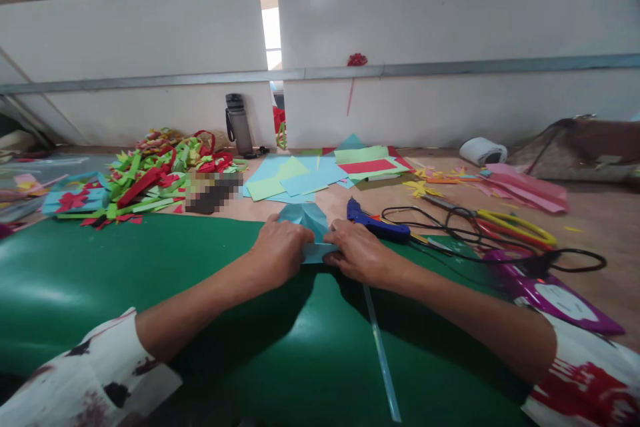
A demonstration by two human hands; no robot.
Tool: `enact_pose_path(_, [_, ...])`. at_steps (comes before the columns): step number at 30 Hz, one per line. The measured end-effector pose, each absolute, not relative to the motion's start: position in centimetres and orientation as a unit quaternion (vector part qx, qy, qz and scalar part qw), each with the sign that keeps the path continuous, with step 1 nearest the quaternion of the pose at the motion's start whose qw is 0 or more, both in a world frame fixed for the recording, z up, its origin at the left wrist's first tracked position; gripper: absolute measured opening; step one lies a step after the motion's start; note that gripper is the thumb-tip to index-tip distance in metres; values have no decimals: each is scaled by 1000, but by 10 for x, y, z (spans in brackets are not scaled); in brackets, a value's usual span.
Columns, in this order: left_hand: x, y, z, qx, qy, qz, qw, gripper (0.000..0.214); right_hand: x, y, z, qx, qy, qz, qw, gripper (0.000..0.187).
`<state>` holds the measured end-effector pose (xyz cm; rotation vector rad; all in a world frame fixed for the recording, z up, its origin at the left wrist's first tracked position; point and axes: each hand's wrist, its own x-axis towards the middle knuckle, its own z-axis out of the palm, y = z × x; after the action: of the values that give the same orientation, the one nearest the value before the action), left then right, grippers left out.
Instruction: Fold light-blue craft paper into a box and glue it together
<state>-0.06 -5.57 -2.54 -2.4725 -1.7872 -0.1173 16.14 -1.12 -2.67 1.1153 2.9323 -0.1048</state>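
Observation:
A light-blue folded paper (pixel 304 216) is held up between both hands over the green mat (pixel 150 273). My left hand (pixel 283 247) grips its left side, fingers closed on it. On the opposite side my right hand (pixel 363 253) pinches the paper, with the thumb near its lower fold. The upper part stands in creased, peaked folds. Just beyond my right hand lies a blue glue gun (pixel 377 221) with a black cord. A clear glue stick (pixel 381 353) rests on the mat below that hand.
Coloured paper sheets (pixel 295 177) lie at the back. A heap of cut paper pieces (pixel 150 177) and a dark bottle (pixel 240 125) are at the back left. Yellow-handled scissors (pixel 517 227), a purple packet (pixel 555 297), a white roll (pixel 483 151) and a handbag (pixel 585 147) sit to the right.

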Motion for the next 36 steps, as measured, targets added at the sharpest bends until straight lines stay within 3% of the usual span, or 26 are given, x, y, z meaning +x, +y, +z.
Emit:
enact_pose_path(17, [-5,-40,-26,-818,-575,-21,6,13,152,-6,-22,367,928,-54,37,10])
enact_pose_path(21, [5,-45,-22,-816,-578,-16,4,14,154,-4,-11,328,940,-45,81,9])
enact_pose_path(25, [8,-48,-20,-817,-576,-7,9,17,155,-6,3,278,951,-10,131,22])
enact_pose_path(29, [9,-50,-20,-821,-571,1,16,21,156,-9,7,260,956,22,133,36])
enact_pose_path(36, [9,-53,-21,-827,-561,-11,21,16,157,1,2,225,969,-4,98,28])
